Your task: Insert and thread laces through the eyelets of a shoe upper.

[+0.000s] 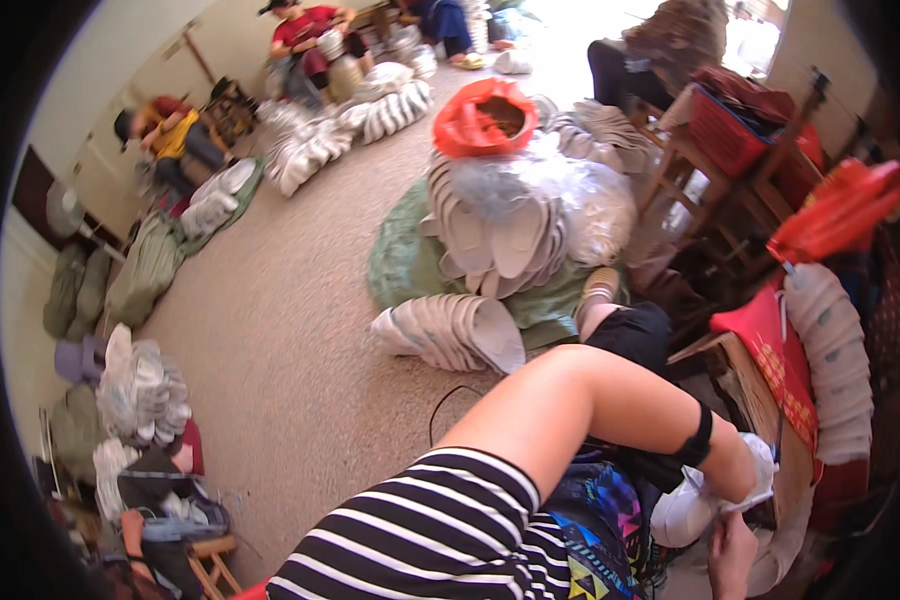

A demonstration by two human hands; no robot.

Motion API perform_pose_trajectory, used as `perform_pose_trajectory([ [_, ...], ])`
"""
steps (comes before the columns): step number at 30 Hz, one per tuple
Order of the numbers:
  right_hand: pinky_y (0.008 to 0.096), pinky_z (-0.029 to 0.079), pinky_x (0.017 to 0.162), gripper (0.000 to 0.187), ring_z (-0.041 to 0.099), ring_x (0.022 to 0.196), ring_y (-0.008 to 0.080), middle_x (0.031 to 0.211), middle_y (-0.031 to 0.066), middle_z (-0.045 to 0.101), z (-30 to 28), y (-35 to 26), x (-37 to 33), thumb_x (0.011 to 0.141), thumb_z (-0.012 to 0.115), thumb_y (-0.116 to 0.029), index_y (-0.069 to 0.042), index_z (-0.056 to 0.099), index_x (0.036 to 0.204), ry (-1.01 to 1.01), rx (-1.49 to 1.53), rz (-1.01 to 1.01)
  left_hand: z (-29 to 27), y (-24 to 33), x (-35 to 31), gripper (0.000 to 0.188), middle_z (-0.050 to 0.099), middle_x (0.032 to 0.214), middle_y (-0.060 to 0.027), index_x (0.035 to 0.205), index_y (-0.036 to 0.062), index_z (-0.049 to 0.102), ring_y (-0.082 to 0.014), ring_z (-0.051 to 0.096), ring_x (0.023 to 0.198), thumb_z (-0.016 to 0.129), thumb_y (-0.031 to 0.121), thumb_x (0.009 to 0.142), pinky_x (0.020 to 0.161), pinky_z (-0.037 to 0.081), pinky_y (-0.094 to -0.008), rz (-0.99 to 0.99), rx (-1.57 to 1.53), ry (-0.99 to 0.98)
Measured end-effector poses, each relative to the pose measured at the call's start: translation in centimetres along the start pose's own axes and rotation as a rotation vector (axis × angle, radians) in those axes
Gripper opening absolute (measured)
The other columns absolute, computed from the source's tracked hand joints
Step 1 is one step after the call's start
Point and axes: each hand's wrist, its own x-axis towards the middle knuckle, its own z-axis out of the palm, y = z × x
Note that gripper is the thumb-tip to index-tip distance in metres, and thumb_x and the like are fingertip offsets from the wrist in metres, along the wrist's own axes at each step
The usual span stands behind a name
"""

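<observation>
At the lower right I have a white shoe point(682, 512) over my lap, its shape partly covered by my arm. My left hand point(735, 470), below a black wristband, bends over the shoe and grips it; most of its fingers are hidden. Just below, my right hand point(732, 555) is closed close against the shoe's edge, and whatever its fingers pinch is too small to make out. More pale shoe pieces point(770, 570) lie beneath and beside the right hand.
Stacked pale shoe pieces point(450, 330) lie ahead, near a pile point(500, 230) on green cloth, topped by a red bag point(485, 118). To the right are a long shoe stack point(832, 360), a red cloth point(770, 350) and a red basket point(735, 125). Other people sit along the walls.
</observation>
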Motion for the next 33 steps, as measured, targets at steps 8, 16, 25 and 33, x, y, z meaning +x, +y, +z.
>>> perform_pose_trajectory([
  [8,0.0433,0.051,0.074,0.022,0.065,0.085,0.0401,0.094,0.0226,0.067,-1.9,-2.0,0.9,0.097,0.055,-0.019,-0.003,0.058,0.111,-0.121,-0.039,0.111,-0.3,1.6,0.2,0.021,0.071,0.101,-0.0164,0.095,0.0042,0.075,-0.0333,0.068,0.095,0.071,0.013,0.076,0.080,0.052,-0.0471,-0.101,0.051,0.119],
  [16,0.0412,0.049,0.082,0.030,0.062,0.094,0.0361,0.103,0.0210,0.066,-2.7,-1.3,2.5,0.090,0.065,-0.012,0.002,0.062,0.116,0.074,0.086,0.003,4.6,0.9,3.0,0.030,0.071,0.099,-0.0121,0.099,0.0062,0.074,-0.0288,0.068,0.094,0.075,0.022,0.073,0.077,0.054,-0.0435,-0.257,0.096,0.292],
  [25,0.0378,0.047,0.083,0.020,0.059,0.091,0.0296,0.090,0.0131,0.061,0.6,1.2,4.5,0.087,0.066,-0.007,0.000,0.065,0.106,0.210,0.283,-0.060,3.1,0.2,0.3,0.035,0.071,0.103,-0.0025,0.103,0.0171,0.073,-0.0254,0.066,0.100,0.076,0.035,0.073,0.082,0.052,-0.0411,-0.253,-0.038,0.170],
  [33,0.0318,0.049,0.084,0.021,0.058,0.095,0.0171,0.099,0.0085,0.064,0.8,1.0,4.6,0.093,0.064,-0.010,0.006,0.064,0.106,0.281,0.401,-0.046,0.8,0.2,0.2,0.033,0.071,0.103,-0.0009,0.101,0.0202,0.074,-0.0223,0.067,0.096,0.077,0.035,0.072,0.075,0.052,-0.0387,-0.306,-0.070,0.113],
])
